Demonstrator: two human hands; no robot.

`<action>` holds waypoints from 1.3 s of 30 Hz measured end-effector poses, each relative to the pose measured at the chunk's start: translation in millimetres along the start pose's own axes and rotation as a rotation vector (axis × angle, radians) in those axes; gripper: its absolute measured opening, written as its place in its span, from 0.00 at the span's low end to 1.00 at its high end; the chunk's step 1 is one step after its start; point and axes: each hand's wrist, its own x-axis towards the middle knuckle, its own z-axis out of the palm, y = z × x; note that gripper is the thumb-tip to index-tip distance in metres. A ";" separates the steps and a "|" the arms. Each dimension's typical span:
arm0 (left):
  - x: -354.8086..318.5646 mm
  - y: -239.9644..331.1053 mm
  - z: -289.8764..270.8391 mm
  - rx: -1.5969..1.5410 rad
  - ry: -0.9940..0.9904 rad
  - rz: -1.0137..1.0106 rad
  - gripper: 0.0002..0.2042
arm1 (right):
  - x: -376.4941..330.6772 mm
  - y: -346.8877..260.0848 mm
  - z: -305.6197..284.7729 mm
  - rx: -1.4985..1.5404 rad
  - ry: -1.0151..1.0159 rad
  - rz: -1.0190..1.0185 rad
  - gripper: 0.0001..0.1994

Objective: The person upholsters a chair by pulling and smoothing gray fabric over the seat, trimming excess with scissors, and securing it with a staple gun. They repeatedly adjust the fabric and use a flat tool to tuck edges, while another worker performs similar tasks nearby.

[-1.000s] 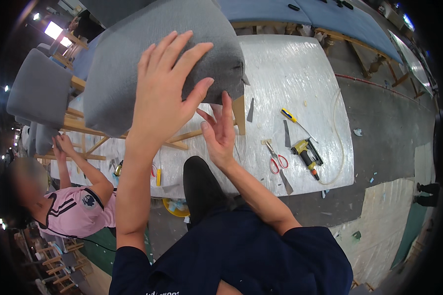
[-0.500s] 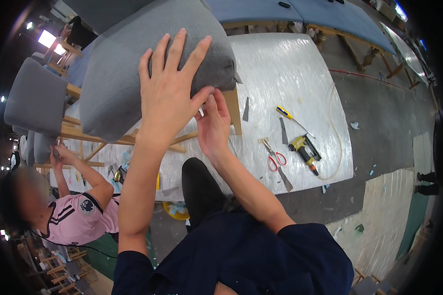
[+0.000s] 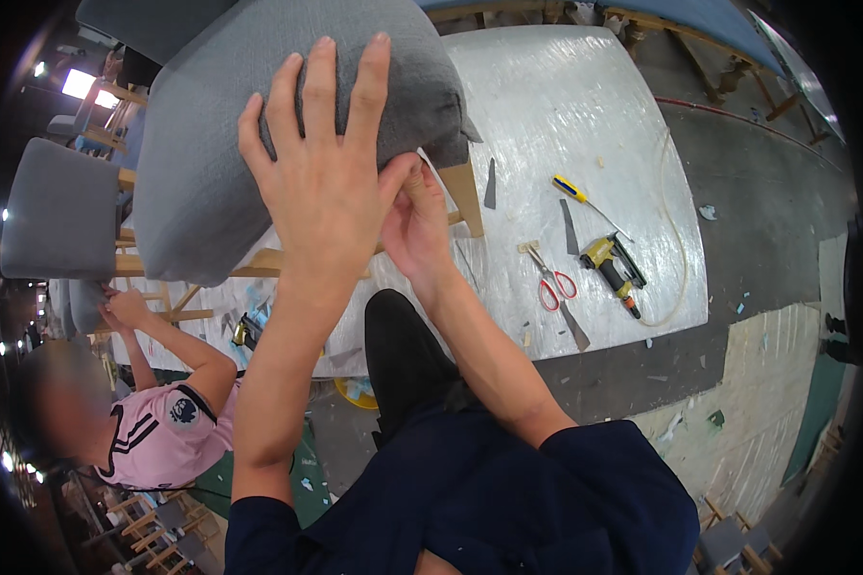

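Grey chair seat [image 3: 206,158] worked by both hands at its lower edge

The left hand [image 3: 326,196] lies over the seat's top, its four fingers spread loose on the cloth, its thumb bent down to the edge. There it meets the right hand [image 3: 415,216], whose fingertips are bunched just under the seat. Whether that right grip has cloth pinched in it I can't tell; the thumbs hide it.

The seat is raised over a film-covered counter [image 3: 537,96], with a wooden leg [image 3: 465,196] showing under its right corner. Right of the seat I see a dark grey strip [image 3: 490,182], then, farther out, a screwdriver [image 3: 568,188] with a yellow and blue handle, red-handled scissors [image 3: 551,283] and a yellow-and-black air tool [image 3: 612,271], joined to a pale hose [image 3: 668,192].

Left of the seat stands another grey chair [image 3: 62,211]. Below the seat's left side, a co-worker in a pink shirt [image 3: 163,436] has both hands raised to a grey cushion [image 3: 84,305].
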 end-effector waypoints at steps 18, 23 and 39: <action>10.3 0.1 7.3 -0.025 0.154 -0.035 0.46 | 43.9 8.6 22.7 0.155 0.023 0.005 0.19; 51.3 -4.8 6.8 -0.045 0.152 -0.016 0.46 | 82.2 -7.3 54.2 0.117 -0.017 -0.010 0.19; 199.7 -101.4 64.8 0.164 0.152 0.081 0.44 | -157.8 -293.8 -354.1 -0.440 1.414 -0.361 0.20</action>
